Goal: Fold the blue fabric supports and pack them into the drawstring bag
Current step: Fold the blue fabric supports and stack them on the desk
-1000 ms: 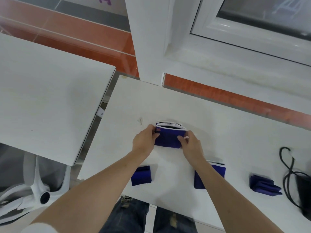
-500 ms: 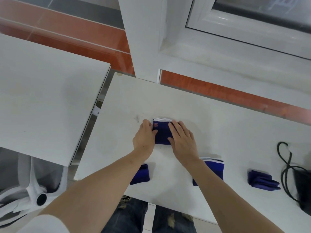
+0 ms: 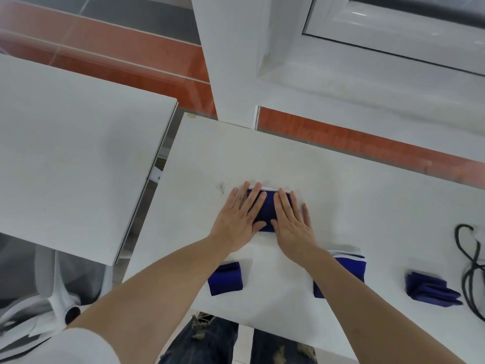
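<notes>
While two flat hands [image 3: 265,219] press one, four blue supports [image 3: 268,208] visible.

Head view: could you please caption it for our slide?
Both hands press a blue support flat on the table.

Our flat left hand [image 3: 237,222] and right hand [image 3: 291,223] cover most of the folded blue support [image 3: 267,210], so we cannot see its fold lines. Our right forearm [image 3: 349,292] hides part of another support [image 3: 353,266]. The black drawstring cord [image 3: 469,269] runs off the right edge, leaving its bag out of sight.
</notes>
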The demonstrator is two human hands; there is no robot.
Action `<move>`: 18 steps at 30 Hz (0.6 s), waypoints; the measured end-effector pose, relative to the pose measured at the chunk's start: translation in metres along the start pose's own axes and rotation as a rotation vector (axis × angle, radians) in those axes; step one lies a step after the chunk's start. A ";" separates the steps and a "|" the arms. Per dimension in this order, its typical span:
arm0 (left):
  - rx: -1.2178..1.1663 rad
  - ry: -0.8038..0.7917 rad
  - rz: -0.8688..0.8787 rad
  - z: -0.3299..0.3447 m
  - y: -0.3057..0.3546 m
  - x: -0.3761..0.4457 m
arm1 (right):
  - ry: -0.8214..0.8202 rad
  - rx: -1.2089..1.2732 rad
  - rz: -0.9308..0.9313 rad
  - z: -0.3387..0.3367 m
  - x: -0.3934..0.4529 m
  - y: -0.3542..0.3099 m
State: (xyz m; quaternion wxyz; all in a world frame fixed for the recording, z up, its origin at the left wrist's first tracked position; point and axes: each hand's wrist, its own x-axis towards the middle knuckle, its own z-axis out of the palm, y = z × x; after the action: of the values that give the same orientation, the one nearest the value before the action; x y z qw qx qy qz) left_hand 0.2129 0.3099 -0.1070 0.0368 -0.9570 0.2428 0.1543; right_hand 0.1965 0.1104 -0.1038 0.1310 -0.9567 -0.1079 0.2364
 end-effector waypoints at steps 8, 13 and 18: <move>0.032 -0.063 -0.026 -0.007 0.002 0.003 | -0.040 0.011 -0.004 -0.009 0.000 -0.005; -0.042 -0.056 -0.032 -0.030 -0.004 -0.014 | 0.019 -0.005 0.027 -0.029 -0.008 -0.022; -0.194 -0.082 -0.169 -0.036 -0.010 -0.078 | 0.248 0.131 0.097 -0.021 -0.052 -0.042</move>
State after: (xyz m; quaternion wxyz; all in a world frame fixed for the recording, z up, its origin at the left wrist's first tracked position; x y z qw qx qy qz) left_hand 0.1628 0.3487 -0.0483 -0.0329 -0.9660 0.1434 0.2124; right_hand 0.1556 0.1316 -0.0509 0.1939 -0.9721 -0.0289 0.1291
